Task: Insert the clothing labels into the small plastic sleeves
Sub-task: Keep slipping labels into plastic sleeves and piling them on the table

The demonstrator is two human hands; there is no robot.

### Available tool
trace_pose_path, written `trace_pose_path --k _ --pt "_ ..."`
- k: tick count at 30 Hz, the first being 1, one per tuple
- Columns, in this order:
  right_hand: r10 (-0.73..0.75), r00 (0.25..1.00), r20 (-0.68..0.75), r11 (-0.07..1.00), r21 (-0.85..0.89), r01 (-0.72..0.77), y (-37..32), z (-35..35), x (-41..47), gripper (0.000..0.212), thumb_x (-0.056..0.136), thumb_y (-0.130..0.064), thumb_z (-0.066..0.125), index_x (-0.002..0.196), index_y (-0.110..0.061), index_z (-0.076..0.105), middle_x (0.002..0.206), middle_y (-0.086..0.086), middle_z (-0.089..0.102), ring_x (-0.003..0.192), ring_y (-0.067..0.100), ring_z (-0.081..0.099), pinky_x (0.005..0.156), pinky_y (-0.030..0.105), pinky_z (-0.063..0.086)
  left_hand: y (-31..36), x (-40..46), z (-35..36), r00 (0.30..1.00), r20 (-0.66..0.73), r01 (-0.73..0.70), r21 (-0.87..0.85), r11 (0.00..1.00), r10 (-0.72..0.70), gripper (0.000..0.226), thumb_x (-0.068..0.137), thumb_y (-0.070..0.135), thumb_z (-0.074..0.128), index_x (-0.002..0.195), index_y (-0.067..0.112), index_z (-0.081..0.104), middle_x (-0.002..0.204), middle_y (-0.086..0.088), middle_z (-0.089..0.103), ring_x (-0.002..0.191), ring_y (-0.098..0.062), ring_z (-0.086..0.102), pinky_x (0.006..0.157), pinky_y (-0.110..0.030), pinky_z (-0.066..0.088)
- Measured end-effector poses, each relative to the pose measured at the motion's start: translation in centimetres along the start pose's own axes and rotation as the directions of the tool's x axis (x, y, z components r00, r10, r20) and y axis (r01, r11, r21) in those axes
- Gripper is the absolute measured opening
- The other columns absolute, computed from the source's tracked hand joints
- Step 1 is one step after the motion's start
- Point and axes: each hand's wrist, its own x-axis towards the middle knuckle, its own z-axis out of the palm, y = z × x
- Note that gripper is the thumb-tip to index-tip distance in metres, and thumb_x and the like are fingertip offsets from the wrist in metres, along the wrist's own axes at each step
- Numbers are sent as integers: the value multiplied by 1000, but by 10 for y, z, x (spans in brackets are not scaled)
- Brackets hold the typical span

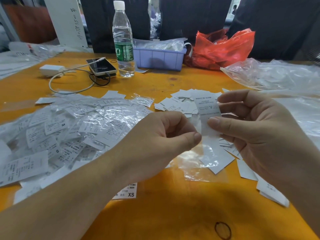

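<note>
2 hands meet above the orange counter (155,80), in front of the water bottle (123,40). Right hand (256,135) pinches a white label (208,116) between thumb and fingers; left hand (155,144) pinches a clear sleeve (206,163) hanging below that label. Sleeved labels (69,132) lie heaped left of the bottle.

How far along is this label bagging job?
Much looks done: a big heap of sleeved labels lies left. In hand: both the left hand and right hand pinch one label. Left: loose labels on the table.
</note>
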Motion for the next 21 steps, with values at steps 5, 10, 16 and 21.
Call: trace_pose_path --k 5,10,16,21 --pt "12 999 34 999 -41 -11 3 1 -1 56 41 -25 81 94 -16 64 92 9 74 85 30 74 68 29 60 3 -1 1 1000 29 -10 13 1000 9 18 81 36 66 80 17 67 76 -7 65 77 -29 62 69 -41 53" --pt "87 991 101 996 -22 -86 6 2 1 57 45 -18 81 99 -14 64 87 9 74 82 30 73 67 29 60 3 -2 0 1000 21 -16 62 998 15 22 88 30 68 75 14 62 72 -14 60 71 -31 57 63 -41 48" --pt "164 975 151 982 74 -176 0 -4 7 57 61 -9 80 113 -11 57 93 20 73 85 36 72 64 32 59 3 -4 1 999 50 -18 142 990 11 16 87 29 65 73 21 63 65 5 57 56 -4 46 52 -17 39" --pt "209 956 207 977 0 -214 -3 -12 12 75 51 -1 84 120 -12 55 74 15 70 70 34 69 58 29 57 4 -5 0 999 42 -20 160 987 13 16 90 28 66 75 22 64 70 -2 60 56 -4 48 52 -17 41"
